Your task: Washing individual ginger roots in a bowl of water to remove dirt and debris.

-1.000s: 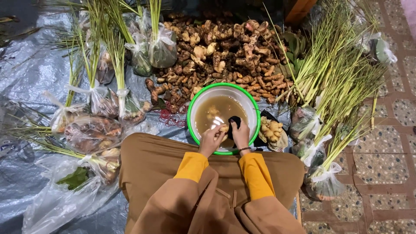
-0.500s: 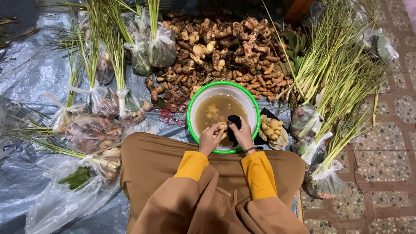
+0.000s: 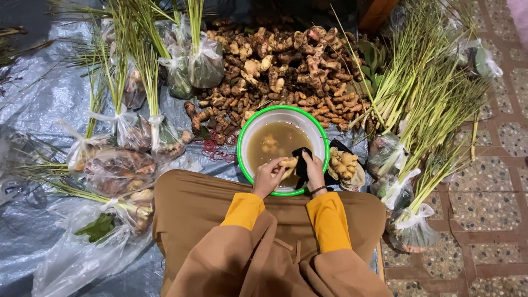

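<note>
Left hand (image 3: 268, 177) pinches a ginger piece (image 3: 288, 163) over the near rim of the green-rimmed bowl (image 3: 322, 137) (murky water inside). Right hand (image 3: 314, 171) presses a black cloth (image 3: 301, 160) against it.

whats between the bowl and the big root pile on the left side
In the head view, a scatter of red rubber bands lies on the tarp between the bowl and the root pile.

ahead: root pile (image 3: 275, 71) blocks | sides: bagged stalks (image 3: 423, 126) crowd | over basin (image 3: 250, 129): open
</note>
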